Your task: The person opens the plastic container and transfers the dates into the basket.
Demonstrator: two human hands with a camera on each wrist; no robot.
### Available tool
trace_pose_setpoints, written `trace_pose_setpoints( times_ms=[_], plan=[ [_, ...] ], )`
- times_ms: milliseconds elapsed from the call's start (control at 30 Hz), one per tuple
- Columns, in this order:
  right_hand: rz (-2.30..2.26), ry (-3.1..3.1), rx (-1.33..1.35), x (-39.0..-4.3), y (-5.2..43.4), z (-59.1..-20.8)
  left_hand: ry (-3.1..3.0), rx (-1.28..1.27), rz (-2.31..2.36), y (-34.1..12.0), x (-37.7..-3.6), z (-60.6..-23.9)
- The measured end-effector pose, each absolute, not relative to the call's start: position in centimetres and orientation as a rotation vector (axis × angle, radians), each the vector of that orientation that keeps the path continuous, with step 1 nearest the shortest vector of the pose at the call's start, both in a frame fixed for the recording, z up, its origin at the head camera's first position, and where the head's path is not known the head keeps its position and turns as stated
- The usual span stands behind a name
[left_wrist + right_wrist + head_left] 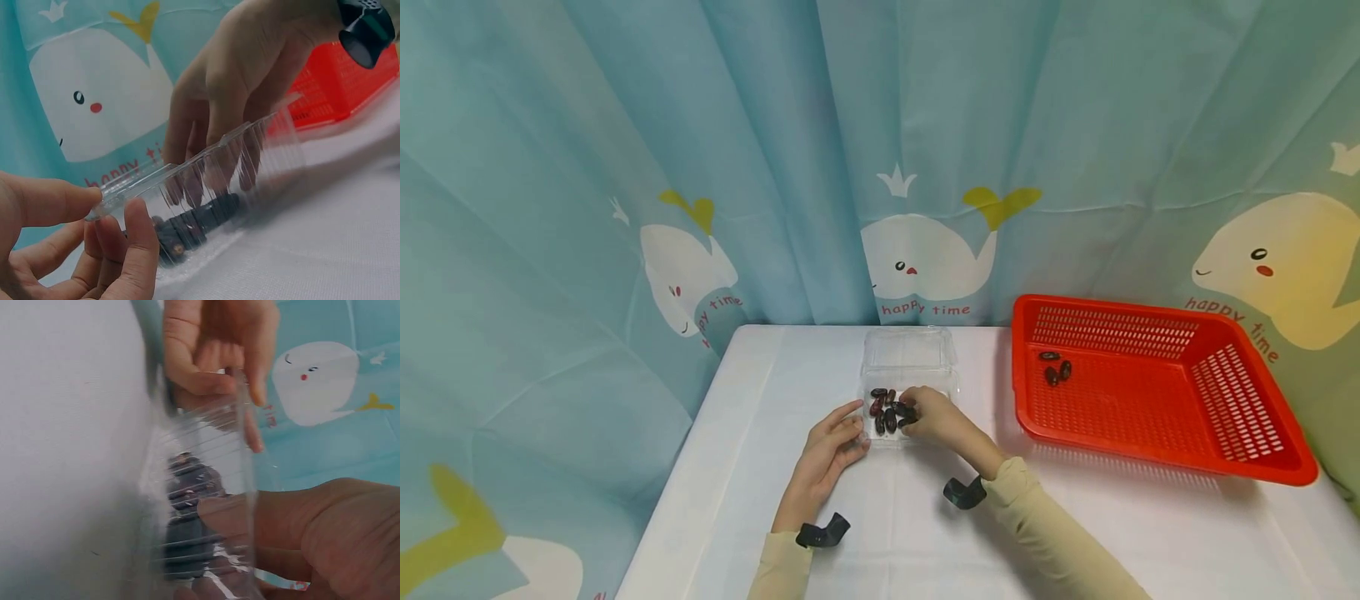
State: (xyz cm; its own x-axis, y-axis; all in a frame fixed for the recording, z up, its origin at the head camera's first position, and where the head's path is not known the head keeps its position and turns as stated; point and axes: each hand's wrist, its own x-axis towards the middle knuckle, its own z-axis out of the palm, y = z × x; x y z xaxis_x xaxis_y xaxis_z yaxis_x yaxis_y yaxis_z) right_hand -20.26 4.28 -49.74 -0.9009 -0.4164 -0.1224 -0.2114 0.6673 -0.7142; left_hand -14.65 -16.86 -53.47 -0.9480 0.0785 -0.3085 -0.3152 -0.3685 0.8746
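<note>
A clear plastic clamshell box [908, 379] lies on the table with its lid folded back. Several dark brown dates [891, 419] lie inside it. At the box's left wall, my left hand [829, 450] pinches the rim between thumb and fingers, as the left wrist view shows. From the right, my right hand [934, 417] reaches down into the box. Its bent fingers [222, 159] and thumb [228, 515] are on a dark date [187, 550] at the box's right side. The box wall and the hand partly hide the grip.
A red plastic basket [1150, 454] with slotted walls stands on the right of the table. A few dates [1052, 375] lie at its left end. A white cloth [760, 400] covers the table. Behind hangs a blue curtain [790, 167] with whale prints.
</note>
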Motion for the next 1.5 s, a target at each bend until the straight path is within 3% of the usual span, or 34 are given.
trace_pose_setpoints(
  times_ms=[1500],
  plan=[
    [-1.017, 2.761, -0.319, -20.7, 2.7, -50.8, 1.607, -0.261, 2.388, -17.0, -14.7, -53.5]
  ],
)
